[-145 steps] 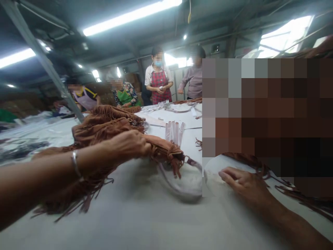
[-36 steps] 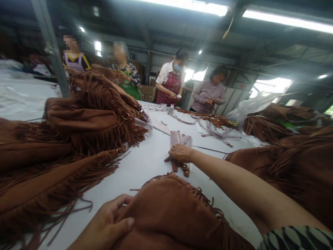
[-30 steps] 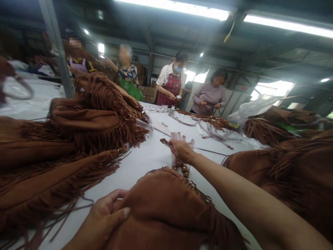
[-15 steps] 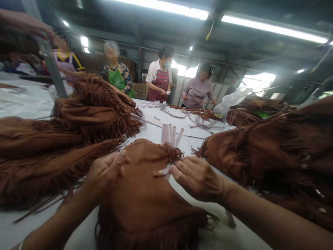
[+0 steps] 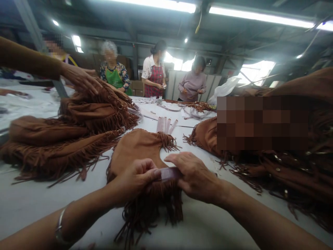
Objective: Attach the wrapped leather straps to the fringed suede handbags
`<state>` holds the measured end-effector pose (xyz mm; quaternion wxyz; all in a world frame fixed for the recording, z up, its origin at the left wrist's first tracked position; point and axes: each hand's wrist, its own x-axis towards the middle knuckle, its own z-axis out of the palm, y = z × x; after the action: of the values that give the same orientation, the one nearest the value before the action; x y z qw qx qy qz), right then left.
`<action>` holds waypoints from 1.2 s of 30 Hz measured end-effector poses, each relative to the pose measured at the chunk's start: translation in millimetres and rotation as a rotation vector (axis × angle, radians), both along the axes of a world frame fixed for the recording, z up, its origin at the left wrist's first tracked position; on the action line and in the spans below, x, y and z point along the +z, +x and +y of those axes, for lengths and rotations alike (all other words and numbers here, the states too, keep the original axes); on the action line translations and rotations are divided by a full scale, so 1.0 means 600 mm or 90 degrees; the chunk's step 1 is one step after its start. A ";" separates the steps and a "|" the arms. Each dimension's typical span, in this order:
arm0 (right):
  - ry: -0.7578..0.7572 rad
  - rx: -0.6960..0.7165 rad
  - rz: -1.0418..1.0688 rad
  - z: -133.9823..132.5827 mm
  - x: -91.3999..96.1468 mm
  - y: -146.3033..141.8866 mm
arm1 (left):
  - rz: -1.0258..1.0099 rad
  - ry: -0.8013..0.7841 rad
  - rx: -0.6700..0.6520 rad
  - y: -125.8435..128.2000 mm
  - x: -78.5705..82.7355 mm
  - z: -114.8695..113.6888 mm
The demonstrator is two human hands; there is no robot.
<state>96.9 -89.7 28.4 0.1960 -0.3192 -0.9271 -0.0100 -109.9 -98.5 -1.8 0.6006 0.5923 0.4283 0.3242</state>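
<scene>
Long fluorescent tubes [image 5: 260, 15] run across the dim factory ceiling, and a bright window [image 5: 256, 71] glows at the far right. Across the white table [image 5: 33, 205], a co-worker in a plaid apron [image 5: 154, 74] and another in a lilac top [image 5: 192, 85] stand working with their hands, while a third in a green apron [image 5: 113, 71] stands further left, near stacked cardboard boxes [image 5: 135, 92]. Pale strips [image 5: 163, 125] lie in a small group on the table, past the bag in front of you.

Fringed brown suede bags heap up on both sides: one pile [image 5: 91, 114] on your left, another [image 5: 273, 173] on your right, partly hidden by a pixelated patch. A co-worker's hand [image 5: 78, 80] reaches onto the left pile.

The bag [image 5: 137, 149] lies flat on the table directly before you, its fringe hanging toward you. Your left hand [image 5: 135, 180] is curled closed over its fringed edge, and your right hand [image 5: 195, 177] comes in from the other side. Together they grip a mauve strip [image 5: 169, 173] lying across the bag.
</scene>
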 end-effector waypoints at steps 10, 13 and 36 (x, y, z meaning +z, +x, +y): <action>-0.540 0.012 0.112 -0.015 0.004 0.002 | -0.049 -0.035 -0.045 0.038 0.014 -0.007; -0.654 0.033 0.193 -0.008 -0.009 0.021 | -0.070 -0.077 -0.031 0.043 0.011 -0.006; -0.274 -0.329 -0.043 0.112 -0.163 0.158 | 0.784 0.721 -0.211 0.192 -0.104 0.014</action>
<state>191.8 -22.5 -69.4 0.0842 -0.5771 -0.8025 0.1258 5.0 -90.1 -64.4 -0.0866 0.9289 0.3596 0.0171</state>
